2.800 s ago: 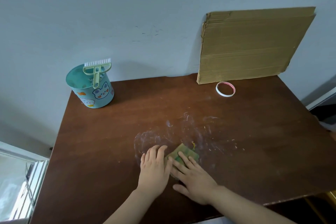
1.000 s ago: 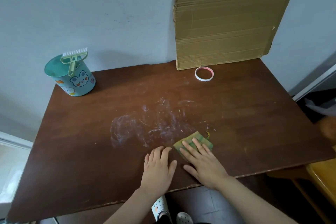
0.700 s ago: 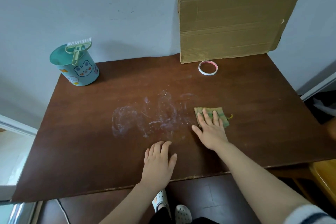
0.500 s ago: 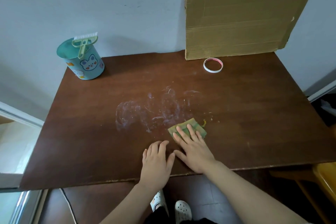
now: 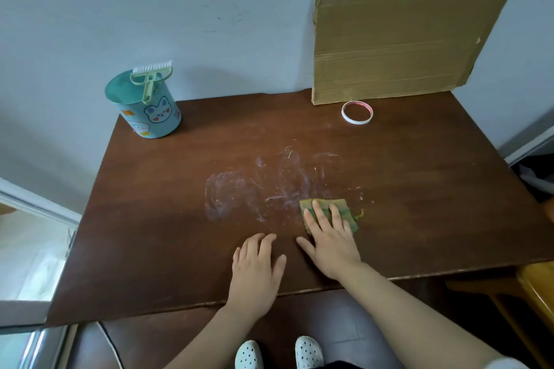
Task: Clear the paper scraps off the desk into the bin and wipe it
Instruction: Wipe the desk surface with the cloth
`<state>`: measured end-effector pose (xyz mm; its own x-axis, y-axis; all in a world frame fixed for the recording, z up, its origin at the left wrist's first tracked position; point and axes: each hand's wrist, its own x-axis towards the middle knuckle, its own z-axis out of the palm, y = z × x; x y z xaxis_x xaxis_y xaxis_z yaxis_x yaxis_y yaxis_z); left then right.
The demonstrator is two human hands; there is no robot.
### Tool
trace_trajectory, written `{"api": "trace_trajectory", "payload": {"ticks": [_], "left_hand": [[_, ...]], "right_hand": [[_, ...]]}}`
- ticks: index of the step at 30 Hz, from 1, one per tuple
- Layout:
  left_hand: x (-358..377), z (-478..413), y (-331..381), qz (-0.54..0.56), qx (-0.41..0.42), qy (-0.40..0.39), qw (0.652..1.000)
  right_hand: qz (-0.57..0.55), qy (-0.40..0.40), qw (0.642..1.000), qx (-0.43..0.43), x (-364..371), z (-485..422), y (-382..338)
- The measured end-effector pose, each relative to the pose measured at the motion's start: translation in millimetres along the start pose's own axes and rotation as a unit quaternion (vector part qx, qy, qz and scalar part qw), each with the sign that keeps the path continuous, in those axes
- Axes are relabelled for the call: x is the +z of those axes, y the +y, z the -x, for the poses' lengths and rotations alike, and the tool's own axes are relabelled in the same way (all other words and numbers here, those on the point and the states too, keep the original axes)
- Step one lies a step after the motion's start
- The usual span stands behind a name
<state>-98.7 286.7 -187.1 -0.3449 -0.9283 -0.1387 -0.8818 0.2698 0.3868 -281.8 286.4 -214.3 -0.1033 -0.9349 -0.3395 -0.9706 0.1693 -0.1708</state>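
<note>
A brown wooden desk [image 5: 180,234] fills the view, with whitish smears [image 5: 263,186] across its middle. My right hand [image 5: 329,237] presses flat on a green-yellow cloth [image 5: 344,207] just right of the smears, fingers straight. Beside it, my left hand [image 5: 254,272] rests flat on the desk near the front edge and holds nothing. A teal bin [image 5: 144,108] with cartoon animals stands at the back left corner, and a green brush [image 5: 151,78] lies across its rim. A few tiny specks lie right of the cloth.
A cardboard sheet [image 5: 404,33] leans on the wall at the back right, with a roll of tape [image 5: 357,112] in front of it. A yellow chair [image 5: 536,287] is at the right edge. My shoes [image 5: 278,353] show below the desk front.
My right hand has been sliding the cloth back and forth over the desk; in the last half second it moved right. My left hand has stayed flat near the front edge.
</note>
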Motion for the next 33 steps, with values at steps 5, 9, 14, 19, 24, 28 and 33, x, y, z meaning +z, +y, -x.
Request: {"api": "trace_trajectory", "payload": {"ticks": [5,9,14,19,24,28,33], "left_hand": [[-11.3,3.8,-30.2,-0.015,-0.001,-0.006,1.000],[-14.0,0.0,-29.5,0.005,0.030,-0.025,0.999],[-16.4,3.6,-28.8,-0.012,0.049,-0.020,0.999],[-19.5,17.3,-44.5,-0.004,0.033,-0.025,0.999],[-17.0,27.9,-49.5,-0.007,0.035,-0.030,0.999],[-11.9,28.2,-40.0,-0.005,0.043,-0.039,0.998],[-9.4,27.2,-26.9,-0.001,0.062,-0.033,0.998]], "right_hand": [[0.017,-0.037,0.992,-0.119,11.5,18.3,-67.9],[0.039,-0.035,0.982,-0.183,20.6,46.5,-69.0],[0.037,0.046,0.998,-0.013,3.9,40.4,-25.2],[0.039,0.052,0.996,0.057,9.5,20.0,-25.3],[0.007,0.037,0.999,-0.008,23.5,32.6,-60.6],[0.010,0.029,0.999,-0.043,23.0,51.2,-66.7],[-0.021,0.048,0.997,0.059,3.3,56.6,-41.7]]}}
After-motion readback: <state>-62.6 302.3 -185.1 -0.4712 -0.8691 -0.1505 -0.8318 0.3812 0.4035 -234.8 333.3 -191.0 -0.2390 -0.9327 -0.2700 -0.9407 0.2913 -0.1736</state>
